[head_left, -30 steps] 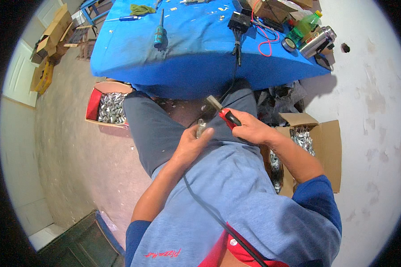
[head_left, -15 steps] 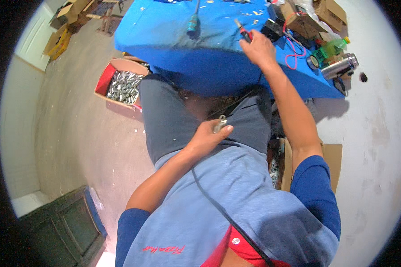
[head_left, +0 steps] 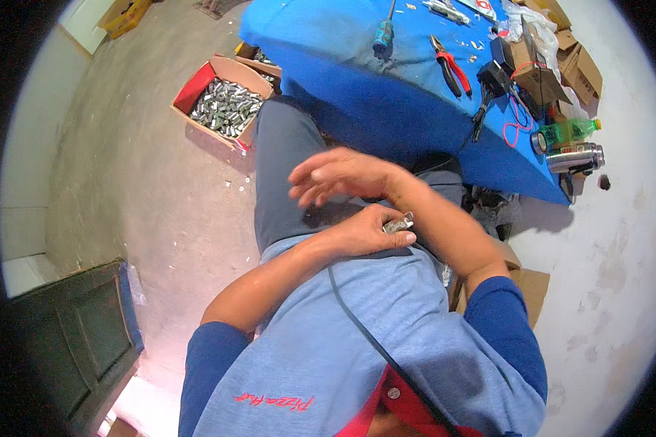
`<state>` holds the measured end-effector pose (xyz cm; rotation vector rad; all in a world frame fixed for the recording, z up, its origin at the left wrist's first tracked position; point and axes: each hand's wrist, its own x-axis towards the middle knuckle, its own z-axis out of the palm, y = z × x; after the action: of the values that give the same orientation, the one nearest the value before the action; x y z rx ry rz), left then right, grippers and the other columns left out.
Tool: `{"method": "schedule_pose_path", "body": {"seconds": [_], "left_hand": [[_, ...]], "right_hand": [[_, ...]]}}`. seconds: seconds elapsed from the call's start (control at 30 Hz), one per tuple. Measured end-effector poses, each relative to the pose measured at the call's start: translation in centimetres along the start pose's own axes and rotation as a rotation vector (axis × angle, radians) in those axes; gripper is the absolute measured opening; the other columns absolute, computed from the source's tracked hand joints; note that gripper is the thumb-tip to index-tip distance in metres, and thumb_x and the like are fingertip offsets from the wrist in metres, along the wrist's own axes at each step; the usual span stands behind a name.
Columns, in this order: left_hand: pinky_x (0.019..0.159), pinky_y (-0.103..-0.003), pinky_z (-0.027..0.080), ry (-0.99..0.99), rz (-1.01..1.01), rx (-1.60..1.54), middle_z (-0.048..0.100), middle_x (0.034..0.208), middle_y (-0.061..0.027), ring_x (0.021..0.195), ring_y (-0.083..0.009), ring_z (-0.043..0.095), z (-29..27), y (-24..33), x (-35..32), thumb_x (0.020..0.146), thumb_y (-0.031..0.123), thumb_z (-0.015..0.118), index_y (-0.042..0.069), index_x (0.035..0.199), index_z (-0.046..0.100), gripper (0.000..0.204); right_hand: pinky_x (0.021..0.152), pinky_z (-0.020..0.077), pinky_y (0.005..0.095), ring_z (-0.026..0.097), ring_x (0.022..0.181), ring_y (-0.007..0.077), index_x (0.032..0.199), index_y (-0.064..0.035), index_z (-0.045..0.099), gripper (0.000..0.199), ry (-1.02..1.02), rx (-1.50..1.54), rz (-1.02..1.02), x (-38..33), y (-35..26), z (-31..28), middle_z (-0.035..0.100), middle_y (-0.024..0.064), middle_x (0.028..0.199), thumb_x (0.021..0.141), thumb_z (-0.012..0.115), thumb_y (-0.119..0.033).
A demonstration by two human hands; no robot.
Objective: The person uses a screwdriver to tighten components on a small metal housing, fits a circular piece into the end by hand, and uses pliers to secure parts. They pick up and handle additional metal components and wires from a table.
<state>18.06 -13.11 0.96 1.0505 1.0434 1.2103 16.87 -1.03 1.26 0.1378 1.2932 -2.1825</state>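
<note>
Close to my waist, my left hand (head_left: 364, 231) is closed round a small silvery metal part (head_left: 399, 225), whose end sticks out by the thumb. My right hand (head_left: 342, 177) is held above my lap, just beyond the left one, empty, with its fingers loosely apart and pointing left. A cardboard box (head_left: 239, 73) stands on the floor left of my knee, filled with many small metal cylinders (head_left: 226, 108). Pliers (head_left: 452, 67) with red and black handles lie on the blue-covered table (head_left: 328, 47).
A teal-handled screwdriver (head_left: 383, 38) lies near the table's left part. To the right are a black adapter (head_left: 494, 79) with cables, a green bottle (head_left: 567, 131), a steel flask (head_left: 576, 158) and cardboard boxes (head_left: 579, 71). A dark panelled door (head_left: 73, 342) is at lower left.
My right hand has let go of the pliers on the table and come back over my lap. The left hand keeps its metal part. The whole view has shifted.
</note>
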Motion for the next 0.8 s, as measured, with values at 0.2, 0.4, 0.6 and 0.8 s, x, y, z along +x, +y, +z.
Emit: {"method": "schedule_pose_path", "body": {"seconds": [0.2,0.4,0.6,0.8], "left_hand": [[0.066,-0.029,0.043,0.119,-0.048,-0.145,0.057,0.077,-0.0002,0.075,-0.0091,0.05,-0.9,-1.7,-1.1,0.087,0.043,0.065,0.001,0.088,0.061,0.042],[0.048,-0.02,0.025,0.137,-0.184,-0.552,0.04,0.066,0.0066,0.055,-0.0036,0.034,-1.1,-1.0,-0.9,0.086,0.044,0.067,0.006,0.092,0.053,0.041],[0.047,-0.02,0.023,0.169,-0.204,-0.496,0.041,0.067,0.0076,0.054,-0.0018,0.032,-0.6,-1.4,-0.4,0.086,0.043,0.068,0.005,0.096,0.055,0.041],[0.047,-0.019,0.023,0.154,-0.218,-0.466,0.041,0.067,0.0083,0.054,-0.0018,0.033,-0.3,0.1,-0.3,0.085,0.042,0.07,0.006,0.094,0.056,0.04]], "right_hand": [[0.075,0.052,0.037,0.067,0.084,0.0278,0.076,-0.0025,0.071,0.028,0.531,-1.201,0.485,-1.9,3.0,-2.7,0.071,0.0128,0.087,0.082,0.056,-0.025],[0.071,0.0507,0.0288,0.063,0.078,0.0125,0.11,0.0002,0.065,0.034,0.803,-0.337,-0.114,-10.3,1.8,-2.0,0.069,0.0073,0.094,0.092,0.058,-0.028],[0.078,0.0499,0.027,0.06,0.089,0.0115,0.111,0.0014,0.065,0.033,0.66,-0.262,-0.249,-12.1,2.6,2.8,0.067,0.0059,0.099,0.09,0.062,-0.024],[0.083,0.05,0.0274,0.063,0.091,0.0135,0.108,0.0027,0.067,0.033,0.662,-0.101,-0.382,-12.9,4.7,2.2,0.067,0.0077,0.1,0.086,0.069,-0.021]]}}
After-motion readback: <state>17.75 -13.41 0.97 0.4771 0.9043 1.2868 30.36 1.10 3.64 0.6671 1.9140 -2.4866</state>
